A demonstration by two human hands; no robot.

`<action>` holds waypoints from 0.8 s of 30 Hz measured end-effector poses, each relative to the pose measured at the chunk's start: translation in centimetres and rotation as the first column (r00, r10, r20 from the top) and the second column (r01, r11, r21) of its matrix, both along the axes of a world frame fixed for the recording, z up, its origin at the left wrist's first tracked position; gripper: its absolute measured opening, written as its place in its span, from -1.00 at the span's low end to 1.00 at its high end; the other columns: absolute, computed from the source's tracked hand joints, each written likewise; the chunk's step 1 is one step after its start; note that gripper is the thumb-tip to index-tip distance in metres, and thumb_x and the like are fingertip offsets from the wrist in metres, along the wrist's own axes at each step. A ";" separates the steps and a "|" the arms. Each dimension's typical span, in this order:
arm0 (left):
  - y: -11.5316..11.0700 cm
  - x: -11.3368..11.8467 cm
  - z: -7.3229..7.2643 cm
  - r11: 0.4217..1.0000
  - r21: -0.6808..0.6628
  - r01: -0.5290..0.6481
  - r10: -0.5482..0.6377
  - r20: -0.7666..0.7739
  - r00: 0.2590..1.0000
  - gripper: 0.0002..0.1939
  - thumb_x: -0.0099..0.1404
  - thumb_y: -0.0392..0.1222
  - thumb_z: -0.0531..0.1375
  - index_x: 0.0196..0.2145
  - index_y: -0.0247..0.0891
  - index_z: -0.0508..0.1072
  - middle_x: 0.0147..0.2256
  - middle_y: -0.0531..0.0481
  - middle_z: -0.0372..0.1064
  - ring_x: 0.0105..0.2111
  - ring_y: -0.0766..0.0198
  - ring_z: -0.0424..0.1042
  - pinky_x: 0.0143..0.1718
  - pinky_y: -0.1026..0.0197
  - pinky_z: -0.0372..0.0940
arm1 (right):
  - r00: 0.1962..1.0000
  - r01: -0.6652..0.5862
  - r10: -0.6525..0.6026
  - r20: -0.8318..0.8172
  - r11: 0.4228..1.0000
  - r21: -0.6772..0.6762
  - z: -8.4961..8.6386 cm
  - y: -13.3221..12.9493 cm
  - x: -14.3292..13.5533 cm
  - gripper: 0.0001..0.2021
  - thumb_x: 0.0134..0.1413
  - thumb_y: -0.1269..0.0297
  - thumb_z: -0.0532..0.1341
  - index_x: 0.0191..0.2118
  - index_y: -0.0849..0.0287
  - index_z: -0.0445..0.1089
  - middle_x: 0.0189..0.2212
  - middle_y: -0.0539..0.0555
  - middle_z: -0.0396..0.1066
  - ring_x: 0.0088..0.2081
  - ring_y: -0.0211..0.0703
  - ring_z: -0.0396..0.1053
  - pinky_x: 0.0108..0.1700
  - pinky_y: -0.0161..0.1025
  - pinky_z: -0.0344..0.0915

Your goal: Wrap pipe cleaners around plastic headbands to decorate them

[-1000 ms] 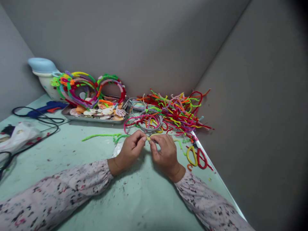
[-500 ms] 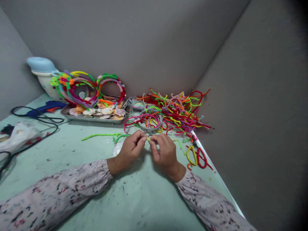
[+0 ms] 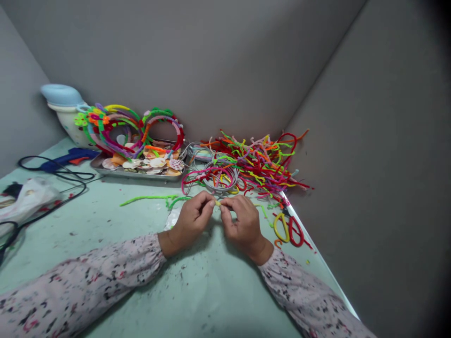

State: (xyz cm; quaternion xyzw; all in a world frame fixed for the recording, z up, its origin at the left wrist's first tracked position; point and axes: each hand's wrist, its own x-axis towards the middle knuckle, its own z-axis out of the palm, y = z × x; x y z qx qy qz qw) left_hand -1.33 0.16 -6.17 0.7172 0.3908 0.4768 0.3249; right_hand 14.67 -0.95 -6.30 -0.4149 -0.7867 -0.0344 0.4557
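- The thumb and first finger of the left hand were pinching one end of a little yellow piece.
- The right hand had its thumb and first finger pinched on the other end, so the piece was in the tiny gap between the two hands (most of it was hidden).
- Both hands were over the tabletop, and both arms wore pale sleeves with dark and pink spots.
- Near the left hand lay a bright green fuzzy stick.
- Just past the right hand was a thin light green strip.
- Farther right were a yellow loop and a red loop, side by side.
- Behind the hands sat a coil of gray wire, next to a big messy heap of fuzzy sticks.
- At the back left, a metal tray held shells, with colorful hoops standing there too.
- Far left were a blue tool, a black cord and a whitish bag.
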 end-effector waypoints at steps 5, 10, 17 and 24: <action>-0.1 0.0 0.0 1.000 0.002 -0.004 0.004 -0.015 1.000 -0.83 0.37 -0.21 0.02 -0.34 -0.29 0.33 -0.47 0.09 0.23 -0.45 0.35 0.21 -0.39 0.29 0.14 | 1.000 -0.014 0.015 0.008 0.993 -0.121 0.4 -0.1 0.0 -0.89 0.20 0.35 0.07 -0.28 0.18 0.33 -0.39 0.09 0.40 -0.32 -0.13 0.33 -0.25 -0.19 0.23; -0.1 -0.1 -0.1 1.000 0.006 -0.010 0.010 -0.024 1.000 -0.83 0.37 -0.21 0.01 -0.34 -0.29 0.33 -0.47 0.09 0.22 -0.45 0.35 0.20 -0.39 0.29 0.13 | 1.000 -0.021 0.024 0.010 0.974 -0.225 1.0 -0.3 0.0 -0.84 0.24 0.31 0.03 -0.27 0.17 0.33 -0.38 0.07 0.40 -0.33 -0.16 0.34 -0.27 -0.23 0.22; 0.1 0.0 0.1 1.000 0.026 -0.011 0.012 -0.028 1.000 -0.83 0.36 -0.22 0.01 -0.34 -0.29 0.33 -0.45 0.07 0.23 -0.43 0.33 0.22 -0.37 0.28 0.13 | 0.998 -0.063 0.051 -0.043 0.940 -0.336 1.4 -0.2 0.0 -0.87 0.24 0.32 0.05 -0.25 0.14 0.33 -0.36 0.03 0.41 -0.32 -0.20 0.36 -0.29 -0.28 0.23; 0.0 -0.1 -0.1 0.998 -0.052 0.044 -0.043 0.026 0.999 -0.78 0.38 -0.14 0.00 -0.27 -0.29 0.37 -0.45 0.06 0.24 -0.44 0.32 0.22 -0.39 0.28 0.14 | 0.999 -0.050 0.047 -0.023 0.985 -0.164 1.3 -0.1 0.0 -0.92 0.17 0.35 0.13 -0.23 0.15 0.35 -0.35 0.06 0.43 -0.30 -0.15 0.36 -0.24 -0.22 0.26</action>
